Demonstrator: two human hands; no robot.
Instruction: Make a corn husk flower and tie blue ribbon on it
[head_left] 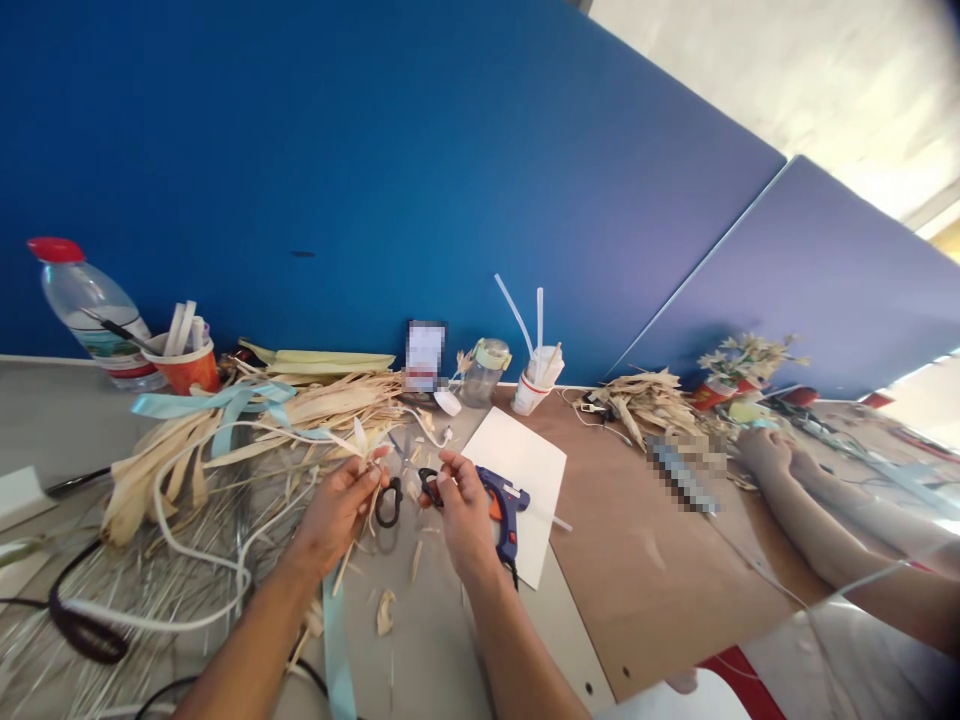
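Pale husk piece (362,437), lower ctr-left of frame, pinched in L hand (336,508) fingertips; R hand (465,508) curled by black-handled scissors (397,488), can't tell if gripping. Blue glue gun (510,520) w/ white board (536,455), lower ctr; clear jar (486,380) nr ctr; red-capped bottle (94,315) mid-left edge.

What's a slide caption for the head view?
Left hand pinching a pale petal-like piece, right hand beside scissors, dried husks nearby, glue gun on a white sheet.
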